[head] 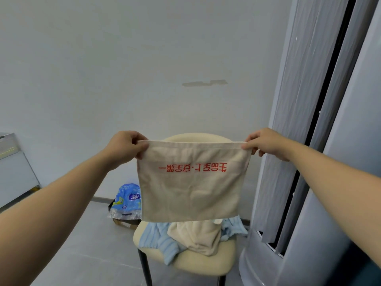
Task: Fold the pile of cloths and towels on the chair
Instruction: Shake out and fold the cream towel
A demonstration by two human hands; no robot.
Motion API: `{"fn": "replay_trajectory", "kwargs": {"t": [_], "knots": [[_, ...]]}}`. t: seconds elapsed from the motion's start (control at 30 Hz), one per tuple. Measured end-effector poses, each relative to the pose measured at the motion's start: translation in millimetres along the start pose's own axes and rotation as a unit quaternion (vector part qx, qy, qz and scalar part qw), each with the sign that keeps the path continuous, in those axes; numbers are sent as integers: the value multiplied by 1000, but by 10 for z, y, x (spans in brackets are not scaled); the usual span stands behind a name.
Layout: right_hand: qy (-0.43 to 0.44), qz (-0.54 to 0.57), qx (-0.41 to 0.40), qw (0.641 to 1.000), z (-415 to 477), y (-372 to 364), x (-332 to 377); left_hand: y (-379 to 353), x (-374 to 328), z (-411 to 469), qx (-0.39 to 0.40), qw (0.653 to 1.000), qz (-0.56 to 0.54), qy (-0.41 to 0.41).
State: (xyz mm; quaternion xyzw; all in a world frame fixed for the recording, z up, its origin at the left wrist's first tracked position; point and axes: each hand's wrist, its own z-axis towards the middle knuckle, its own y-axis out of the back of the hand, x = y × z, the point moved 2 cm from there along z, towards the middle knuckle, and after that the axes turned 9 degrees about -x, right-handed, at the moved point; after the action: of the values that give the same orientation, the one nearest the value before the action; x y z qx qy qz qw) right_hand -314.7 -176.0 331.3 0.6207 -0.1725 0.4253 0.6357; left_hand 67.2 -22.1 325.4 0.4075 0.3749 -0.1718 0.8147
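A beige cloth (192, 182) with red lettering, upside down, hangs flat in the air, its long top edge level from nine to three o'clock. The left hand (125, 146) pinches one top corner, the right hand (266, 144) the other. Behind and below it stands a cream chair (206, 263), its back half hidden by the cloth, with a blue towel (158, 242) and a cream towel (198, 237) heaped on the seat. At eight o'clock, a blue packet (128, 200) lies on the floor; at three o'clock rises a grey tower unit (299, 162).

Left hand (125, 146) and right hand (266, 143) pinch the beige cloth's (191, 186) top corners above the chair (185, 263).
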Motion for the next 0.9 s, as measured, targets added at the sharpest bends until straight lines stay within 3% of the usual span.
{"fn": "replay_trajectory", "kwargs": {"t": [0.17,0.27,0.53,0.9], "knots": [[-38,169,17,985,-76,16,-102,52,29,-76,60,995,-75,30],[-80,216,5,973,-17,-168,-262,-151,184,-2,71,994,-62,55],[-167,5,8,986,526,-1244,-1276,-1395,1264,303,105,979,15,172],[-234,-94,-43,967,1306,-2308,-2218,-2615,2237,751,94,968,111,206]]}}
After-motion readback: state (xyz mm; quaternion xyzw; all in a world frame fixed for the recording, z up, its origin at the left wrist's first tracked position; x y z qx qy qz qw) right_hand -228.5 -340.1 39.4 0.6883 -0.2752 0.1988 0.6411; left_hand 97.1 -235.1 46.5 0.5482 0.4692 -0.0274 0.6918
